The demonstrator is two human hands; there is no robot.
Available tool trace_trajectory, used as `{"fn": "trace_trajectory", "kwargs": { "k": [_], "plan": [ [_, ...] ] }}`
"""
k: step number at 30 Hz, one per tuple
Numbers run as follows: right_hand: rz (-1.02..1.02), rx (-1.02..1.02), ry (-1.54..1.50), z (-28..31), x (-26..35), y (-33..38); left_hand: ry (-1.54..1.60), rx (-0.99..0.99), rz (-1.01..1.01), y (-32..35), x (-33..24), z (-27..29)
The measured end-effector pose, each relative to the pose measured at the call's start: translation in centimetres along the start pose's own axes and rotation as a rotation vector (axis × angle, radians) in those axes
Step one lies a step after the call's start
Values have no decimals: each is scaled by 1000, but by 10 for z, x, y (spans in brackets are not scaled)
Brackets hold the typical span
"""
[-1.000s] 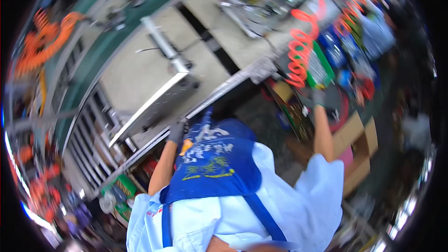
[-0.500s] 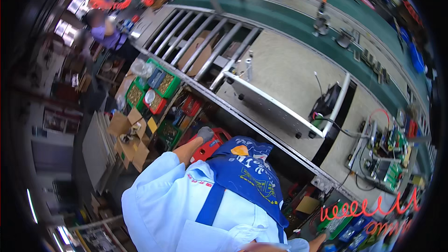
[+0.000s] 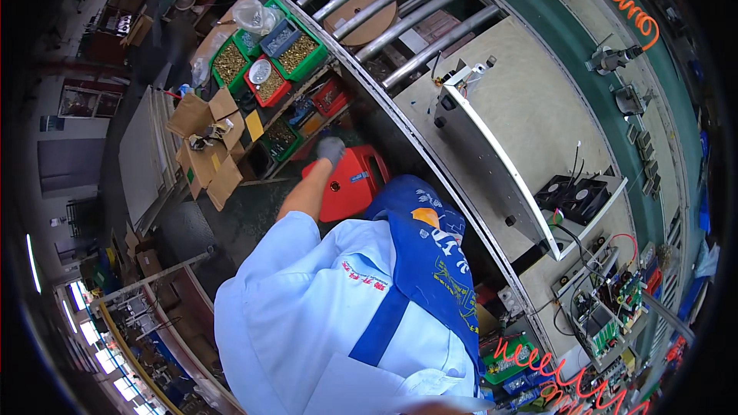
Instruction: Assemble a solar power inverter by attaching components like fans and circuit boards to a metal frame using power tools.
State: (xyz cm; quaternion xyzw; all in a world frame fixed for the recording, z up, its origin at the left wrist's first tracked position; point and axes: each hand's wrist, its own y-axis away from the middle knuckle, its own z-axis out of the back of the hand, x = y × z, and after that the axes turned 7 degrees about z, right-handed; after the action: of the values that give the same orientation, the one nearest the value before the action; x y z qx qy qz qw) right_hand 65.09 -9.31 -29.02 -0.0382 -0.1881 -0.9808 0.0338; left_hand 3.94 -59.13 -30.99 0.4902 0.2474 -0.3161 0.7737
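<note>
My left hand, in a grey glove, is at the far-left edge of a red plastic stool. Its fingers look curled over that edge. The stool stands low beside the workbench, partly covered by my blue apron. My right hand is out of sight. On the bench to the right, a white-edged panel frame stands upright on a pale board. Black fans sit by the frame's near right end, with cables running from them.
Green and red bins of small brass-coloured parts stand at the upper left, near an open cardboard box. Metal rollers lie beyond the bench edge. Circuit boards and a coiled orange hose are at lower right.
The view has turned, so the bench now runs more steeply down the right side. My left hand stays at the stool's edge. A bit of my right forearm has left the view.
</note>
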Motion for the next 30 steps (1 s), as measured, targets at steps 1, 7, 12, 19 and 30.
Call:
{"fn": "trace_trajectory", "kwargs": {
  "k": [1, 7, 12, 19, 30],
  "plan": [
    [3, 22, 15, 1, -4, 1, 22, 53, 111, -26, -18, 14],
    [-8, 208, -328, 41, 81, 16, -12, -425, 116, -104, -65, 66],
    [141, 208, -492, 113, 188, 44, 155, -31, 128, -82, -84, 26],
    [207, -74, -944, 190, 275, 16, 157, 586, 121, 58, -185, -104],
    [388, -312, -888, 206, 396, 22, 292, 841, 189, 143, -303, -176]
  ]
}}
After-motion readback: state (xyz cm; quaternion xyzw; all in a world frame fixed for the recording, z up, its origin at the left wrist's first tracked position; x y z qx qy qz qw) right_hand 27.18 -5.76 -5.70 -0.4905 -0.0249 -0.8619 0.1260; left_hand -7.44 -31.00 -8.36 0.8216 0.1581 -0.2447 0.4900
